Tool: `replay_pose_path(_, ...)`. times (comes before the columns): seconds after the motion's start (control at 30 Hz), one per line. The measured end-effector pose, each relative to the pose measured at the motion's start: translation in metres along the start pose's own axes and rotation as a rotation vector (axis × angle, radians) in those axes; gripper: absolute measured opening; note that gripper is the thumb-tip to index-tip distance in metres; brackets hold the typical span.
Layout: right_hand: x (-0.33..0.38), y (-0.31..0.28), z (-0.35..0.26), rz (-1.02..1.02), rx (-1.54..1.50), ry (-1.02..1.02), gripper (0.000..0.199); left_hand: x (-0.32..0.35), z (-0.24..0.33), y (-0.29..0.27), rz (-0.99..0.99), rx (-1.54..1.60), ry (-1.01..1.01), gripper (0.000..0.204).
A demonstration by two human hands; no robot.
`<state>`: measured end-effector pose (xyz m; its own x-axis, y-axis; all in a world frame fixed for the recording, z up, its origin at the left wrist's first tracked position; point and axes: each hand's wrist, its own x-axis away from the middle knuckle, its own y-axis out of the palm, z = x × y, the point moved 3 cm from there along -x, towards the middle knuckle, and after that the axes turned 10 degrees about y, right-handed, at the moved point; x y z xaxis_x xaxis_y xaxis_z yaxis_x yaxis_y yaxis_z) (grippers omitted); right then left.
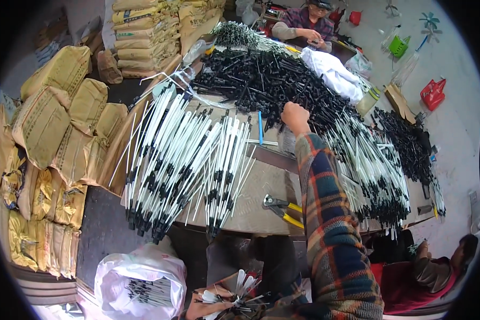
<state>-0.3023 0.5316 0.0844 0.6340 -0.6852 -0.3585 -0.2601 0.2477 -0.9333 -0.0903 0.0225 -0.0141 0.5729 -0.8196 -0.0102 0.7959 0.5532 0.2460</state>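
My right hand (295,116) reaches out in a plaid sleeve to the near edge of a big heap of black plastic parts (261,80) on the table (261,186). Its fingers curl down into the heap, and they are hidden, so what they hold cannot be seen. My left hand (205,308) sits low at the bottom edge, closed around a small bundle of white rods with black fittings (234,290) that fan upward.
Rows of white rods with black ends (170,154) lie at table left, more (368,170) at right. Yellow-handled pliers (282,209) lie near the front edge. A white bag (141,280) stands below. Yellow sacks (42,122) are stacked left. One person (306,24) works opposite, another (437,266) sits lower right.
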Motion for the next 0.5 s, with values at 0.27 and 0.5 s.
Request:
replay_pose_path(0.27,-0.01,-0.015,-0.019,-0.262,-0.34,-0.574,0.016,-0.008,-0.013,-0.015,-0.01,0.044,0.062,0.026)
replay_pose_path(0.5,0.038,-0.019,-0.044,0.035,0.145,-0.788,0.021,-0.01,-0.008,-0.015,-0.019,0.038,0.076,0.027)
